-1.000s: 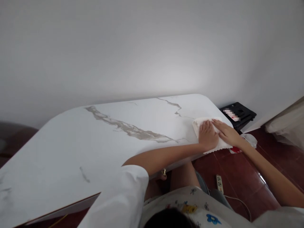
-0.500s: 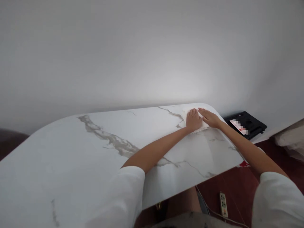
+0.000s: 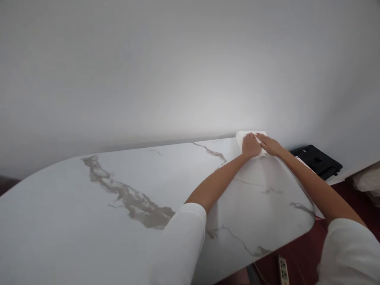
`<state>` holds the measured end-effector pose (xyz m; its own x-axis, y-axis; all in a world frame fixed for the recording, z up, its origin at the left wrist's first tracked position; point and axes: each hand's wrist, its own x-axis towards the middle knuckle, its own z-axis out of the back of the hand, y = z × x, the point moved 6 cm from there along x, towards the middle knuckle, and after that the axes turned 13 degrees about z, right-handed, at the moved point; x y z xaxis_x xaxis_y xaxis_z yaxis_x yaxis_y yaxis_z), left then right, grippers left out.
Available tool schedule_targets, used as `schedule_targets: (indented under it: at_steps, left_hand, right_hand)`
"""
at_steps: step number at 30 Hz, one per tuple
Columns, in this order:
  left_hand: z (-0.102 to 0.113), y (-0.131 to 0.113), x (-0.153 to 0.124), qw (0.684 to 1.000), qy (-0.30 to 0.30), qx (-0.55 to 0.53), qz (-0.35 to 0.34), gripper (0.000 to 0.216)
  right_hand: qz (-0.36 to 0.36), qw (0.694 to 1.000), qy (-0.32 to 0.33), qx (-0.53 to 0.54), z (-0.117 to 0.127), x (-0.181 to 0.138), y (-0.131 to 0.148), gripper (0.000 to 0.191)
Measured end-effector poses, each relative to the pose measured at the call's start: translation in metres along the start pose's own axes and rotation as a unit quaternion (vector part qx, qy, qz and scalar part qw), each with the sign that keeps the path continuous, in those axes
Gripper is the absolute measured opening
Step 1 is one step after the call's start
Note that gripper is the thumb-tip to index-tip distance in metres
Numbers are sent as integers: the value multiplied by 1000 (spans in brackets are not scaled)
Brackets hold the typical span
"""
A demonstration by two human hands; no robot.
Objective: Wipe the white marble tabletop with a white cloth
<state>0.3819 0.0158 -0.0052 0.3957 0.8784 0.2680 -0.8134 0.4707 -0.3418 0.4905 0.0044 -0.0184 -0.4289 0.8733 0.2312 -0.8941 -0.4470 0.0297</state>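
A white cloth (image 3: 241,136) lies at the far right corner of the white marble table (image 3: 118,206), close to the wall. My left hand (image 3: 251,145) presses down on the cloth with its fingers lying flat and together. My right hand (image 3: 269,145) rests flat on the cloth beside it, fingers stretched out. Both arms reach far across the tabletop in white sleeves. Most of the cloth is hidden under the two hands.
A grey wall (image 3: 178,71) rises right behind the table. On the dark red floor (image 3: 341,190) to the right lies a black flat object (image 3: 319,161). A white power strip (image 3: 283,271) lies on the floor below the table's near edge.
Both hands have slid the cloth across the tabletop, from the near right edge to the far right corner by the wall. The view has moved forward with them.
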Motion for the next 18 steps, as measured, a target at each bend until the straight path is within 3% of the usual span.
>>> schedule_targets:
  at_steps: [5,10,14,18]
  left_hand:
    - [-4,-40,-40,998,0,-5,-64,52]
    - [5,-66,-97,991,-30,-27,-131,50]
    - [20,-68,-147,988,-44,-27,-146,50]
    - [46,-45,-199,987,-40,-9,-154,52]
  right_hand:
    - [-19,1000,-14,-10,14,-67,9,55]
    - [-45,998,-25,-34,27,-129,46,56]
    - [-36,997,-31,-56,35,-162,92,55]
    - [-13,996,-39,-81,35,-171,155,58]
